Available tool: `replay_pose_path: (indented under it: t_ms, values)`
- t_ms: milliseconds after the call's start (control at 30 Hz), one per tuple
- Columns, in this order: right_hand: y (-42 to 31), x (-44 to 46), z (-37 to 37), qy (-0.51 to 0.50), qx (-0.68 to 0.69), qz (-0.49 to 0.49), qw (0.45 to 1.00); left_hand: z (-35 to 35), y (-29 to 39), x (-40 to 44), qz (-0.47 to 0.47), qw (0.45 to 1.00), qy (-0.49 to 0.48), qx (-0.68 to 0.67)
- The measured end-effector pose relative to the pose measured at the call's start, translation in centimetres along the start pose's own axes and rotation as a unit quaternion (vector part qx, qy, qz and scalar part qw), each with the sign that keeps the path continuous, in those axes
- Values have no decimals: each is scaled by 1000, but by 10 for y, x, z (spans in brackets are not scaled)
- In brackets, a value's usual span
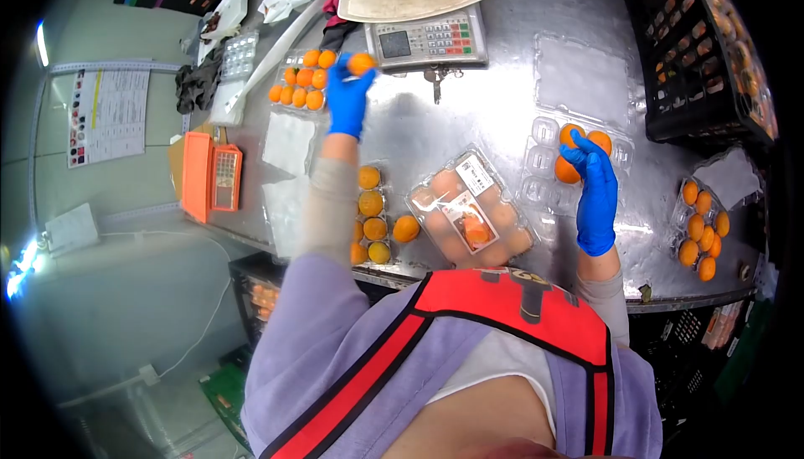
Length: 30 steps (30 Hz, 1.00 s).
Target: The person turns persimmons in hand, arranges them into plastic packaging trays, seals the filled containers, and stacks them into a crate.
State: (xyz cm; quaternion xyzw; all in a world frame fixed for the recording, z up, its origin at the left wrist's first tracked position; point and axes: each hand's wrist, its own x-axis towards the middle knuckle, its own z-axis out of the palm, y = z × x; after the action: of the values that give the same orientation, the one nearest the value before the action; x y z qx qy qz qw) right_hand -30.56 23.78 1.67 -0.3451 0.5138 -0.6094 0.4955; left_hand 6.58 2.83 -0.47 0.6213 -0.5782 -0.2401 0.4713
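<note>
My left hand (347,99), in a blue glove, is closed around an orange (361,64) just below the scale. Beside it lies a clear clamshell tray of small oranges (302,77). My right hand (593,187), also gloved in blue, has its fingers extended and slightly bent over the oranges (567,169) in an open clear clamshell (543,191). The fingertips overlap the fruit, and whether they press on it is hard to see. Between my arms sits a closed, labelled clamshell (471,212) of fruit. A loose orange (406,228) rests next to another tray of oranges (374,229).
A scale (429,38) with a pale platform stands at the back of the metal table (494,95). At the right rises a black crate (682,57) of fruit, with another orange pack (703,229) below it. An orange plastic device (209,176) lies at the left edge.
</note>
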Motion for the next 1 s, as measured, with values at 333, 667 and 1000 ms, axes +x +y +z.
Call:
replay_pose_path:
  t_ms: [333,667,1000]
  values:
    - [-3,3,8,-6,-32,25,999,-93,-68,83,-71,986,124,90]
    - [3,11,6,2,-61,55,997,-95,-69,136,-93,885,86,447]
    - [7,22,15,-7,-67,66,996,-92,-100,153,-160,842,14,515]
